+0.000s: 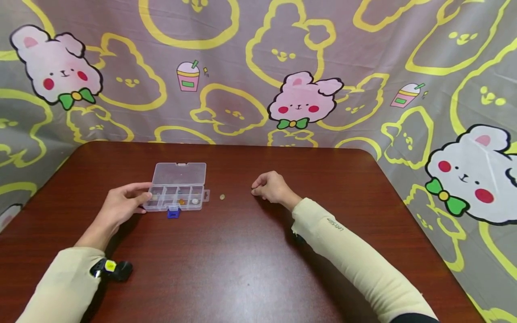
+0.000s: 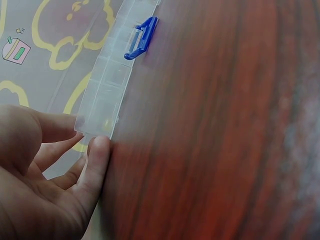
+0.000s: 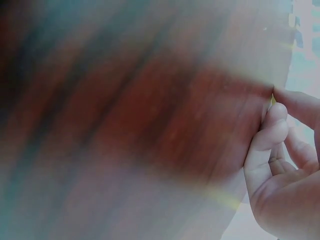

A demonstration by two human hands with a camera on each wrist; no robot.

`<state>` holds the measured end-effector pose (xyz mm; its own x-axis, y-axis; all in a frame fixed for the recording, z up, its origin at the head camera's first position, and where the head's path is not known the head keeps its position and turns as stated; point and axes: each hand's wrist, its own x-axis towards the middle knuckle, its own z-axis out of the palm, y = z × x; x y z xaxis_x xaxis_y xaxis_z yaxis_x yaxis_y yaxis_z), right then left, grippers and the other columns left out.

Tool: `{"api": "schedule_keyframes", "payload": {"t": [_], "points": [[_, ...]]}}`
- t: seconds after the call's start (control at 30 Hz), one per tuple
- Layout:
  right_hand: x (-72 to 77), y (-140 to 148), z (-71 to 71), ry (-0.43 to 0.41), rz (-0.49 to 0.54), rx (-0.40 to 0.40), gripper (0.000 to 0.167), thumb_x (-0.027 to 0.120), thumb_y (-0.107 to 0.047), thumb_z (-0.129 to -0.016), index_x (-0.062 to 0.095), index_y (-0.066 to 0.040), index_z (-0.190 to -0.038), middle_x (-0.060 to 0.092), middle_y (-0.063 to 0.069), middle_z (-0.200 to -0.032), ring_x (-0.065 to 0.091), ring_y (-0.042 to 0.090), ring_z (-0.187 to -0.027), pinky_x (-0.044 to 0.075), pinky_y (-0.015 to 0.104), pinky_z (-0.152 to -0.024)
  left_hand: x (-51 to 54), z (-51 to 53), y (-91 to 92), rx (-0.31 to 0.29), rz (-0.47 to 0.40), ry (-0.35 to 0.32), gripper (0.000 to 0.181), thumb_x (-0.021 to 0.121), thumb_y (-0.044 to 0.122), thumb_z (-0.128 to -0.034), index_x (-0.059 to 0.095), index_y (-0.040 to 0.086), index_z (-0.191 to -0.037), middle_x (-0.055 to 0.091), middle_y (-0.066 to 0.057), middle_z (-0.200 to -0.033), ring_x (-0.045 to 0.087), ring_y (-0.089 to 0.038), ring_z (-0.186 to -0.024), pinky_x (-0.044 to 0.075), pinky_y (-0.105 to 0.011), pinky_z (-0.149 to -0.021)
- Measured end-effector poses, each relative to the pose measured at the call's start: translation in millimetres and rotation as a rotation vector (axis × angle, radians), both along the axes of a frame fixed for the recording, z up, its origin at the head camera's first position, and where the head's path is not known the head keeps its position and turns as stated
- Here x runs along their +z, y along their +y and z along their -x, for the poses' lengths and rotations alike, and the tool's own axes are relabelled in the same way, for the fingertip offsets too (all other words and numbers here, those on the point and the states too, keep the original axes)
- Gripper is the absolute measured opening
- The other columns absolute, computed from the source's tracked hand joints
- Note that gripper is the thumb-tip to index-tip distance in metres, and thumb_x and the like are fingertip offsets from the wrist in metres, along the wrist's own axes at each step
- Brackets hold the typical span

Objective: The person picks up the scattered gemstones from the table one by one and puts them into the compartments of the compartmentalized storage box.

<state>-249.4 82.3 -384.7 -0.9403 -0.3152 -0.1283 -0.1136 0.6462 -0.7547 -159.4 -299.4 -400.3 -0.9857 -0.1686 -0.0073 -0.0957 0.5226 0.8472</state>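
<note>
A clear plastic compartment box point(image 1: 176, 208) lies on the table, its transparent lid point(image 1: 180, 174) raised at the back and a blue latch point(image 1: 173, 213) hanging at the front. Small pieces, among them an orange one point(image 1: 181, 202) and a white one point(image 1: 195, 201), lie in the compartments. My left hand point(image 1: 123, 204) grips the box's left end between thumb and fingers. To the right of the box, my right hand point(image 1: 272, 187) has its thumb and forefinger close together at the tabletop. A yellow speck point(image 3: 272, 100) shows between those fingertips; whether they hold it is unclear.
One small yellowish piece point(image 1: 222, 196) lies on the brown table point(image 1: 250, 269) between the box and my right hand. A patterned curtain point(image 1: 226, 58) hangs behind and beside the table. A black device point(image 1: 117, 270) is strapped to my left wrist.
</note>
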Motion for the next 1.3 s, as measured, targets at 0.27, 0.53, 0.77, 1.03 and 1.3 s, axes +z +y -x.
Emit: {"api": "schedule_keyframes", "payload": {"t": [0.27,0.53,0.77,1.03,1.3], "points": [[0.2,1,-0.9,-0.010,-0.003,0.003,0.008,0.080,-0.008,-0.086,0.072,-0.006,-0.087,0.064,0.004,-0.069,0.057,0.013,-0.057,0.045,0.023,-0.047,-0.8,0.0,-0.9,0.001,-0.003,0.001,0.041,0.062,0.013,-0.1004,0.057,-0.004,-0.137,0.063,-0.026,-0.115,0.062,-0.012,-0.076,0.059,-0.027,-0.061],[2.4,5,-3.1,-0.026,0.015,0.001,0.008,0.079,-0.009,-0.087,0.072,-0.006,-0.088,0.064,0.005,-0.068,0.057,0.014,-0.056,0.043,0.022,-0.042,-0.4,-0.5,-0.6,-0.011,-0.013,0.024,0.039,0.062,0.010,-0.1000,0.057,-0.006,-0.135,0.065,-0.025,-0.110,0.061,-0.007,-0.074,0.059,-0.027,-0.060],[3.5,11,-7.7,-0.025,0.051,0.012,0.008,0.078,-0.008,-0.087,0.071,-0.005,-0.090,0.064,0.007,-0.069,0.057,0.014,-0.054,0.044,0.023,-0.042,-0.3,-0.4,-0.2,-0.008,-0.008,0.018,0.040,0.062,0.011,-0.1001,0.057,-0.005,-0.136,0.064,-0.027,-0.113,0.061,-0.008,-0.075,0.058,-0.027,-0.061],[0.8,13,-13.7,-0.058,0.105,0.006,0.007,0.078,-0.008,-0.088,0.072,-0.006,-0.090,0.065,0.008,-0.071,0.056,0.015,-0.054,0.043,0.025,-0.042,-1.6,0.6,-0.9,-0.001,0.003,0.005,0.041,0.062,0.013,-0.1008,0.057,-0.005,-0.137,0.063,-0.029,-0.117,0.061,-0.011,-0.077,0.058,-0.027,-0.061],[2.1,9,-22.8,-0.100,0.176,0.008,0.006,0.079,-0.008,-0.087,0.074,-0.006,-0.090,0.069,0.009,-0.074,0.055,0.015,-0.054,0.043,0.024,-0.041,-1.8,0.9,-0.7,-0.001,0.001,0.017,0.040,0.063,0.012,-0.1002,0.057,-0.005,-0.136,0.063,-0.027,-0.115,0.061,-0.009,-0.076,0.058,-0.027,-0.060]]}}
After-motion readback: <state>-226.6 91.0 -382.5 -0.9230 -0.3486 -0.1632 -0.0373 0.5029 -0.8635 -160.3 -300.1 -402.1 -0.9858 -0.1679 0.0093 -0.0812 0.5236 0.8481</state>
